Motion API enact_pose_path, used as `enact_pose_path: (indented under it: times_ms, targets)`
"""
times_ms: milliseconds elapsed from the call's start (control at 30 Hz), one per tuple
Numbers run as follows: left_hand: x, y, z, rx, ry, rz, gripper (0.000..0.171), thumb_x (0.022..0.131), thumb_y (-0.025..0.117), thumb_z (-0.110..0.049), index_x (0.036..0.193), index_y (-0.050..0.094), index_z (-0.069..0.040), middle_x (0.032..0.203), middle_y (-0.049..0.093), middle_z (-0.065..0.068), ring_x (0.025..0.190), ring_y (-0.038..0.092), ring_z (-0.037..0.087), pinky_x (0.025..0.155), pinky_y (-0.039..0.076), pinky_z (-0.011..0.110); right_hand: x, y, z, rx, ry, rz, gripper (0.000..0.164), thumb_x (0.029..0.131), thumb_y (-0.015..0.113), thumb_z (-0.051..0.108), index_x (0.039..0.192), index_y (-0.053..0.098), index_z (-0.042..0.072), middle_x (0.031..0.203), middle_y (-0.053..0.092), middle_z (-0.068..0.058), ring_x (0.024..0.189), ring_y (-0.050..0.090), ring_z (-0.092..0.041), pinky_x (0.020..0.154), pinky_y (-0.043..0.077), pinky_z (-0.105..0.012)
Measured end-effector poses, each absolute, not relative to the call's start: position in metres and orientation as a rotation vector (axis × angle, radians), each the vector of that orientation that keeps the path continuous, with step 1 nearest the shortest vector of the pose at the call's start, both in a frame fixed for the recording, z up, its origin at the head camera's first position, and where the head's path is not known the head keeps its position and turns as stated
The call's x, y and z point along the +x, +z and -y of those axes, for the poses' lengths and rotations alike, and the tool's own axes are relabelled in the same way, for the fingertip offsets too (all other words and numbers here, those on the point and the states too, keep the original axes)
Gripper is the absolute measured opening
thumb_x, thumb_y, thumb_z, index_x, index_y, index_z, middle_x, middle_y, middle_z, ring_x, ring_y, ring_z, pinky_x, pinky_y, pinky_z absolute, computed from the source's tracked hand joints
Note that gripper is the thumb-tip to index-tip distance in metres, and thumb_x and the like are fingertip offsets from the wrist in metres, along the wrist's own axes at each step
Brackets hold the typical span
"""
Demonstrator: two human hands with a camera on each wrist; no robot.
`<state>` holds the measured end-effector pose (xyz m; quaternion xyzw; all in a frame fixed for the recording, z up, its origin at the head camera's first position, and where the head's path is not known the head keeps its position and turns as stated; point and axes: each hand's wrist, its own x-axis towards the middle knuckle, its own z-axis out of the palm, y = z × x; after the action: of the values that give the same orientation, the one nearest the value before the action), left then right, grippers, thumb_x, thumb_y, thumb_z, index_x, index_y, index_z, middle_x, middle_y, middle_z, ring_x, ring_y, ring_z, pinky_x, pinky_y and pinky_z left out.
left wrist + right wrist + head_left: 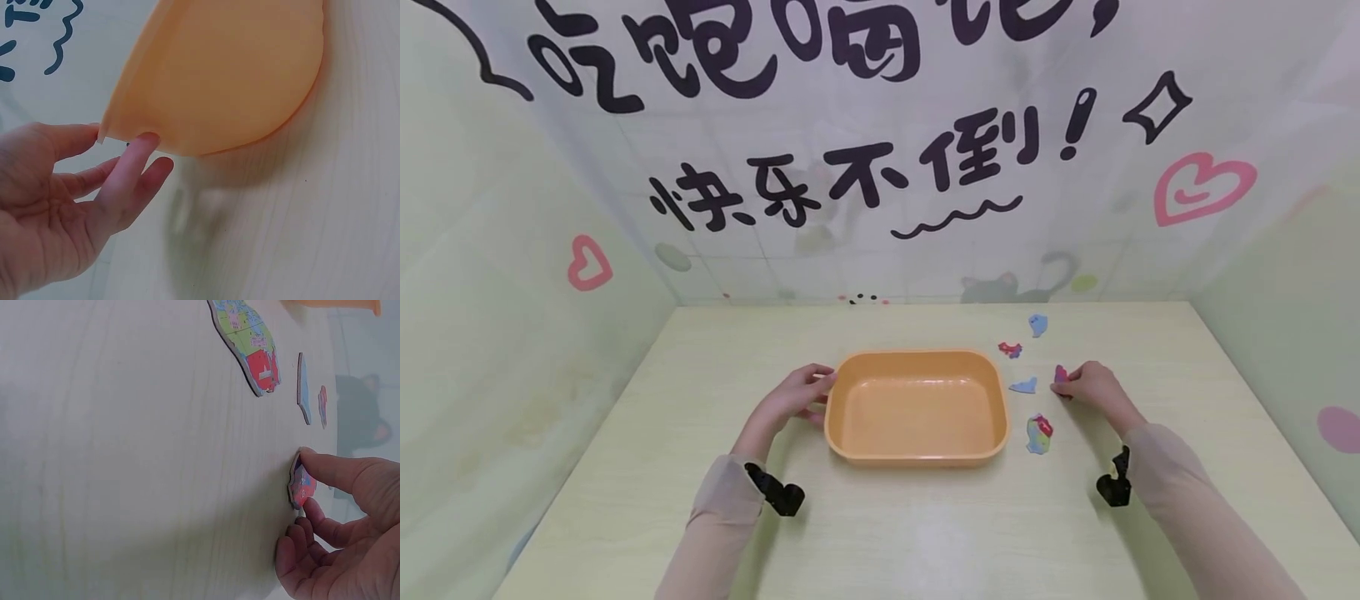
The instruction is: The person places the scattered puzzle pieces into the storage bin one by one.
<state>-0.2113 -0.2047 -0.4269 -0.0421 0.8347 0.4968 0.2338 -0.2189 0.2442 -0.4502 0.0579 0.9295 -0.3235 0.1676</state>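
Observation:
An orange plastic basin [917, 461] stands on the table, with nothing inside. At its left side my left hand [795, 392] touches the outer wall and rim with fingertips, the fingers loosely extended; in the left wrist view the basin [231, 75] is seen close above the hand [75, 194]. To the right of the basin, my right hand [1093, 385] pinches the edges of a small red and purple puzzle piece [304, 486] between thumb and finger. The remaining fingers of that hand [350, 531] are curled below it.
Between basin and right hand lie a light blue piece [1024, 386], a red and purple piece [1011, 349] and a larger multicoloured piece [1039, 434]. Another blue piece [1037, 324] lies farther back. Printed cloth walls [850, 267] enclose the table's back and sides.

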Motion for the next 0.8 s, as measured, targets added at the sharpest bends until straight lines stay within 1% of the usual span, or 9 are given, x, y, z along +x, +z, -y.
enact_pose_path:
  times_ms: [67,100,200,300,400,633,700,800]
  targets:
    - [-0.212,-0.427,0.204,-0.102,1.369,-2.273,0.048,0.097,0.043,-0.031,0.134,0.037,-0.001,0.131,0.045,0.023,0.113,0.054,0.034,0.066,0.058,0.030,-0.218,-0.448,-0.243,0.171,-0.919,-2.641,0.028,0.083,0.064,0.025,0.067,0.063,0.003,0.059,0.050,0.001,0.062,0.040,-0.014,0.056,0.032,-0.023]
    - [-0.212,-0.427,0.204,-0.094,1.371,-2.263,0.048,0.097,0.042,-0.031,0.134,0.036,-0.001,0.132,0.044,0.023,0.114,0.053,0.034,0.066,0.058,0.030,-0.218,-0.447,-0.243,0.169,-0.918,-2.645,0.028,0.083,0.064,0.025,0.071,0.063,0.000,0.062,0.052,-0.002,0.064,0.042,-0.016,0.057,0.034,-0.023]
    - [-0.214,-0.424,0.202,-0.098,1.383,-2.227,0.046,0.098,0.041,-0.029,0.135,0.036,-0.003,0.133,0.045,0.021,0.115,0.052,0.033,0.066,0.058,0.031,-0.215,-0.444,-0.241,0.158,-0.913,-2.666,0.033,0.083,0.064,0.022,0.089,0.060,-0.010,0.080,0.058,-0.016,0.072,0.049,-0.021,0.062,0.042,-0.026]
    - [-0.215,-0.422,0.200,-0.106,1.376,-2.211,0.044,0.099,0.040,-0.028,0.135,0.037,-0.005,0.131,0.047,0.019,0.114,0.053,0.032,0.066,0.058,0.031,-0.213,-0.441,-0.240,0.138,-0.902,-2.695,0.042,0.084,0.063,0.020,0.102,0.052,-0.016,0.096,0.057,-0.026,0.080,0.052,-0.027,0.068,0.046,-0.031]
    - [-0.215,-0.421,0.200,-0.111,1.367,-2.209,0.042,0.099,0.040,-0.028,0.135,0.038,-0.006,0.129,0.049,0.018,0.111,0.055,0.030,0.065,0.058,0.031,-0.212,-0.439,-0.238,0.134,-0.898,-2.710,0.041,0.084,0.063,0.019,0.102,0.050,-0.015,0.097,0.055,-0.027,0.082,0.052,-0.029,0.069,0.046,-0.033]
    - [-0.216,-0.423,0.204,-0.113,1.380,-2.190,0.041,0.099,0.040,-0.028,0.135,0.038,-0.007,0.130,0.047,0.019,0.114,0.054,0.032,0.065,0.058,0.031,-0.213,-0.438,-0.233,0.165,-0.960,-2.702,0.037,0.082,0.065,0.015,0.099,0.048,-0.012,0.096,0.056,-0.028,0.081,0.054,-0.029,0.064,0.047,-0.028]
    - [-0.216,-0.423,0.205,-0.122,1.383,-2.184,0.041,0.099,0.040,-0.027,0.135,0.038,-0.008,0.131,0.047,0.019,0.115,0.053,0.033,0.065,0.058,0.032,-0.214,-0.438,-0.233,0.172,-0.992,-2.685,0.036,0.082,0.065,0.013,0.101,0.048,-0.013,0.096,0.056,-0.029,0.080,0.055,-0.027,0.063,0.047,-0.026]
    - [-0.216,-0.422,0.205,-0.114,1.386,-2.180,0.041,0.099,0.040,-0.027,0.135,0.037,-0.009,0.131,0.047,0.020,0.115,0.053,0.033,0.064,0.058,0.031,-0.214,-0.437,-0.234,0.179,-1.078,-2.641,0.035,0.083,0.063,0.010,0.105,0.048,-0.014,0.096,0.057,-0.028,0.074,0.057,-0.019,0.061,0.049,-0.023]
